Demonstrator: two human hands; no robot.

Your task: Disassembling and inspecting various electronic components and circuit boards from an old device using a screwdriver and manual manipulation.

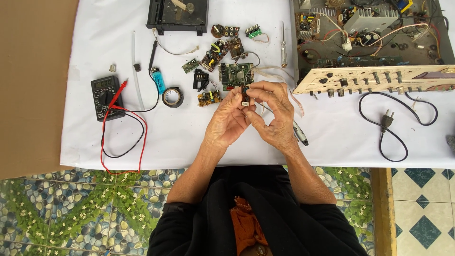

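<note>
Both hands meet above the white table cover (189, 142) — the left hand (226, 124) and right hand (274, 116) pinch 1 small black component (245, 95) between their fingertips, just in front of 1 green circuit board (236, 75). Around it lie several smaller boards. To the left sit 1 multimeter (102, 97) with 1 red and 1 black lead, 1 blue lighter (158, 80) and 1 roll of black tape (172, 97). 1 opened amplifier chassis (374, 42) lies at the right — its plug (387, 118) rests nearby.
</note>
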